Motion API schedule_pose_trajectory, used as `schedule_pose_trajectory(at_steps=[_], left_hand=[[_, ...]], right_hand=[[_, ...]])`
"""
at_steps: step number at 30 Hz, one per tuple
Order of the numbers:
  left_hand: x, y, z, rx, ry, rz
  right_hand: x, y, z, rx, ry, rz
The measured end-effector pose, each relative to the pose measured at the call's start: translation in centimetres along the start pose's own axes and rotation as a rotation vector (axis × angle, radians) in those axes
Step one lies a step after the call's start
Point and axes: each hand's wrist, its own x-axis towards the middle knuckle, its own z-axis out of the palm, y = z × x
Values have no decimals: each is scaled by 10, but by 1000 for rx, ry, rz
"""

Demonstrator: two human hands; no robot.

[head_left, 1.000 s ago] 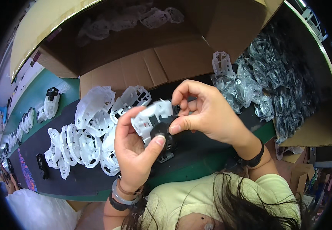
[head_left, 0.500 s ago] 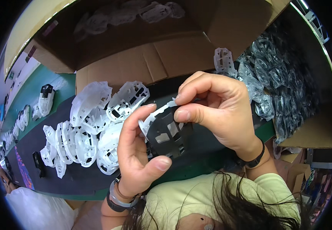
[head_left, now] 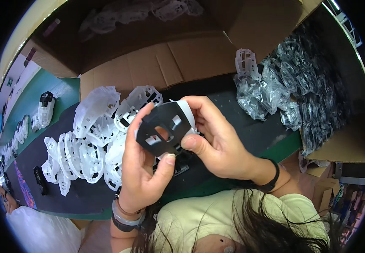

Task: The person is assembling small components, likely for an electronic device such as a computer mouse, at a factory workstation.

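Green table: at the far left, a green surface bears a row of white parts and, nearer, a white part with a black top.
Lower left corner: a co-worker's hand shows at the rim, above a whitish plastic bag.
Black mat: the dark mat has a coloured pattern along its left edge; a small black part lies near it.
White shells: a cluster of white openwork shells sits on the mat, some standing side by side, others leaning together.
Cardboard box: the open box stands behind the cluster, pale parts inside.
Left hand: the left hand grips the held piece's left side, fingers curled behind it, thumb at the lower edge.
Held piece: a black cover with cut-outs is tilted up between both hands, above the mat; a white edge shows at its right.
Right hand: the right hand closes on the right side, thumb in front, fingers partly hidden behind.
Bagged parts: clear-wrapped pieces lie beyond the right hand, beside a dense stack of dark wrapped ones.
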Motion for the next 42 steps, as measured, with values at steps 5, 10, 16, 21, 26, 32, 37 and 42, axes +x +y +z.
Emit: schedule_pose_trajectory(at_steps=[5,10,16,21,26,32,37,42], left_hand=[[0,3,0,243,-65,101],[-3,1,1,256,-65,102],[-4,-4,7,55,72,-27],[-7,-8,8,210,134,59],[-5,-6,15,616,153,412],[-9,-1,27,334,432,311],[3,3,4,57,407,95],[16,49,-44,113,363,-129]], right_hand=[[-10,20,8,-110,79,-176],[-14,18,4,91,-10,-99],[-12,-5,-4,226,-86,34],[-9,5,5,281,-56,48],[11,-9,-17,471,-311,61],[24,-7,10,704,-303,15],[21,-13,38,800,4,295],[10,-38,-4,442,-240,509]])
